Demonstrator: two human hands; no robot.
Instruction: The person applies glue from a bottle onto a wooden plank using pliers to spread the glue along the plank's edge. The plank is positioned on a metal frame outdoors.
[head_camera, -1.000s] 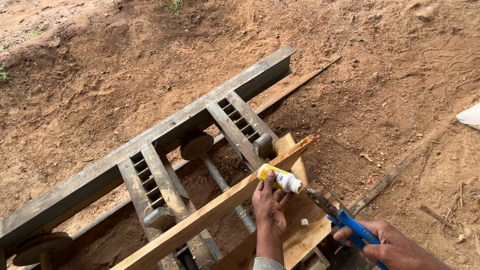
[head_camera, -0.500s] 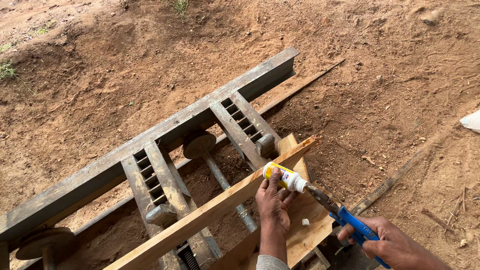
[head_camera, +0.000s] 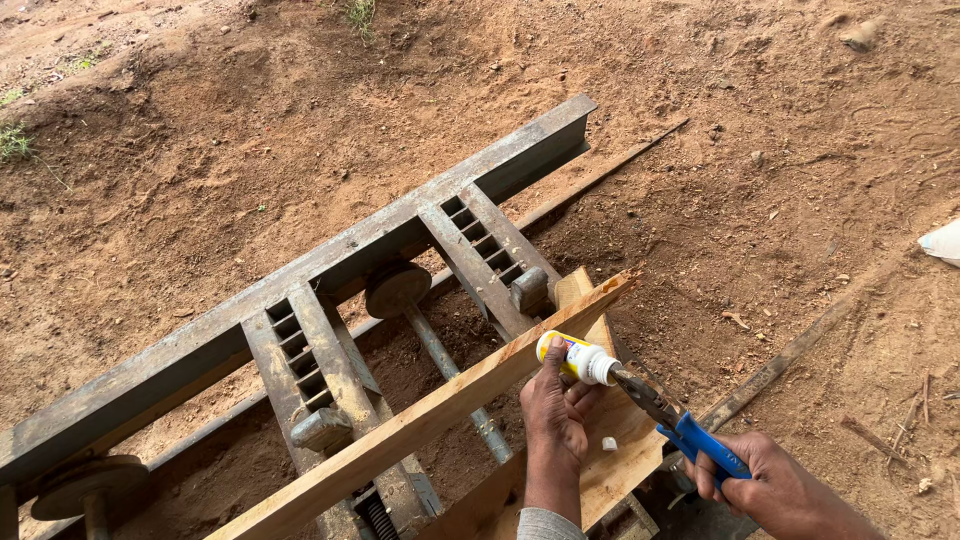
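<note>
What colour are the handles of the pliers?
Blue, on the pliers in the right hand; head view.

yellow-white glue bottle (head_camera: 575, 360) lying sideways, blue-handled pliers (head_camera: 680, 425) at nozzle

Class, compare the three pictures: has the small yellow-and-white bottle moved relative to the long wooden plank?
No. The bottle stays just beside the plank, held by the left hand; only the camera shifted slightly.

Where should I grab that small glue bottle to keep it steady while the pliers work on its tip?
Grip the glue bottle around its yellow body from below, as the left hand does. It lies sideways, nozzle toward the pliers in the right hand, so the tip end must stay free.
</note>
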